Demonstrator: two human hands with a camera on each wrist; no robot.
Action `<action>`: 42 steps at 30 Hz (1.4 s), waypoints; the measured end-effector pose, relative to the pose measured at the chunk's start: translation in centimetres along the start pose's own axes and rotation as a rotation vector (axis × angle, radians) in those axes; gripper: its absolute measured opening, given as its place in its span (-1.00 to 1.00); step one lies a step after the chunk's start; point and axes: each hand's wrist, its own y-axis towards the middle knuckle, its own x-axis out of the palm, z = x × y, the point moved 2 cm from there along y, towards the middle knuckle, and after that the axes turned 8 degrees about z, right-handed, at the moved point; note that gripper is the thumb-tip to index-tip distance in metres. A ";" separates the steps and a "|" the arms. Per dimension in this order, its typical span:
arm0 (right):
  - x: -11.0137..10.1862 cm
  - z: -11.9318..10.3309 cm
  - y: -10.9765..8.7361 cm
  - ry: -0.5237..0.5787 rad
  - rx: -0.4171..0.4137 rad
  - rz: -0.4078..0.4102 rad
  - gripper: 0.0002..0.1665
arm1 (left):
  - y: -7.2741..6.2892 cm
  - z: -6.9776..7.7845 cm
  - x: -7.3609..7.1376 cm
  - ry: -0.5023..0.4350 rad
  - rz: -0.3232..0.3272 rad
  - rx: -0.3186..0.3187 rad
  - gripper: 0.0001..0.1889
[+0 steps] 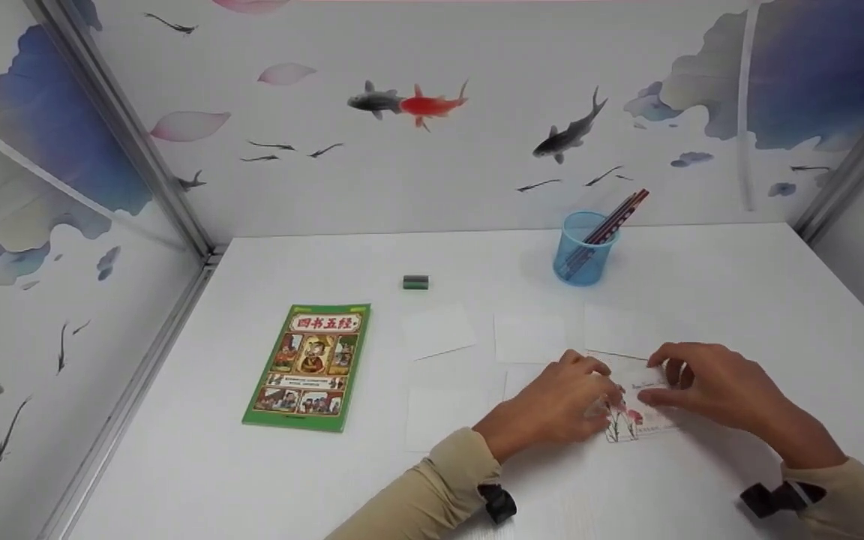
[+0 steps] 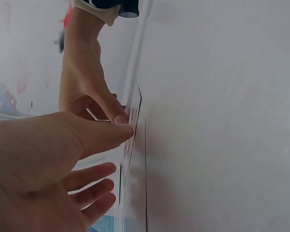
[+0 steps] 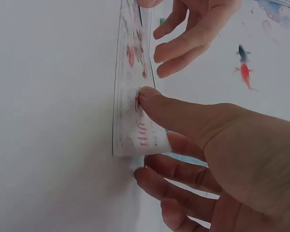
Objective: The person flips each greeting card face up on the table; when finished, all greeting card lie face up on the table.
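Note:
A white card printed with red flowers and small writing is held a little off the white table, between both hands. My right hand pinches its right end; in the right wrist view the thumb lies on the printed face of the card and the index finger goes behind it. At the left end, my left hand holds the card with its thumb near the edge, as the left wrist view shows. The left index finger is mostly hidden there, while the other left fingers are spread apart.
Several blank white cards lie in rows beyond and left of the hands. A green comic-style book lies at the left. Farther back are a small green block and a blue pen cup with pencils.

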 end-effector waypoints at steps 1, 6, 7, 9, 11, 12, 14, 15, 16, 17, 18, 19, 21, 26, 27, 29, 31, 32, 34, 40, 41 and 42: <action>0.0 0.2 0.0 -0.017 0.013 -0.002 -0.35 | 0.0 0.1 0.0 0.034 -0.013 0.012 -0.70; 0.0 0.7 -0.1 -0.065 0.061 -0.003 -0.31 | -0.8 -0.2 -0.7 0.065 -0.007 0.034 -0.67; 0.0 0.8 -0.1 -0.069 0.067 -0.002 -0.29 | -1.1 -0.5 -0.9 0.057 -0.001 0.031 -0.67; 0.0 0.9 -0.1 -0.073 0.080 0.000 -0.29 | -1.8 -1.1 -1.4 0.039 0.006 0.017 -0.66; -0.1 0.9 -0.2 -0.076 0.080 0.001 -0.29 | -2.7 -1.8 -1.9 0.025 0.011 0.002 -0.66; -0.2 0.9 -0.2 -0.080 0.078 0.002 -0.30 | -3.1 -2.2 -2.1 0.021 0.014 -0.004 -0.66; -0.3 0.7 -0.3 -0.089 0.078 0.001 -0.33 | -4.1 -2.9 -2.6 0.021 0.017 -0.012 -0.65; -0.4 0.6 -0.3 -0.093 0.076 -0.002 -0.35 | -4.6 -3.3 -2.9 0.025 0.016 -0.014 -0.65; -0.5 0.4 -0.3 -0.095 0.073 -0.005 -0.36 | -5.0 -3.7 -3.1 0.032 0.012 -0.012 -0.65; -0.5 0.0 -0.2 -0.095 0.072 -0.006 -0.39 | -5.5 -4.0 -3.2 0.041 0.002 -0.011 -0.65; -0.5 -0.4 -0.1 -0.092 0.072 -0.010 -0.41 | -6.0 -4.4 -3.3 0.054 -0.009 -0.008 -0.63; -0.5 -0.8 0.1 -0.082 0.067 -0.011 -0.44 | -6.4 -4.7 -3.4 0.064 -0.025 -0.003 -0.61; -0.3 -2.0 0.5 -0.058 0.043 -0.023 -0.51 | -7.2 -5.2 -3.4 0.077 -0.058 0.004 -0.56; 0.7 -5.6 2.3 0.033 -0.039 -0.091 -0.60 | -8.3 -6.0 -3.3 0.064 -0.079 -0.010 -0.47; 1.0 -6.3 2.7 0.039 -0.060 -0.101 -0.58 | -8.3 -6.1 -3.4 0.061 -0.070 -0.017 -0.47; 1.7 -7.6 3.2 0.054 -0.111 -0.115 -0.49 | -8.4 -6.4 -3.4 0.056 -0.052 -0.031 -0.48; 2.4 -8.6 3.4 0.049 -0.167 -0.119 -0.38 | -8.4 -6.6 -3.4 0.045 -0.039 -0.047 -0.48; 2.8 -9.0 3.5 0.049 -0.193 -0.122 -0.33 | -8.4 -6.8 -3.4 0.036 -0.037 -0.055 -0.49; 3.4 -9.6 3.4 0.050 -0.234 -0.126 -0.24 | -8.5 -6.9 -3.4 -0.002 -0.040 -0.076 -0.48; 4.2 -10.1 3.5 0.054 -0.267 -0.119 -0.15 | -9.3 -7.4 -3.5 -0.090 -0.065 -0.124 -0.45; 4.3 -10.1 3.6 0.057 -0.261 -0.120 -0.13 | -9.4 -7.5 -3.5 -0.093 -0.068 -0.124 -0.44; 4.3 -10.1 3.7 0.059 -0.256 -0.124 -0.11 | -9.5 -7.5 -3.6 -0.093 -0.073 -0.123 -0.43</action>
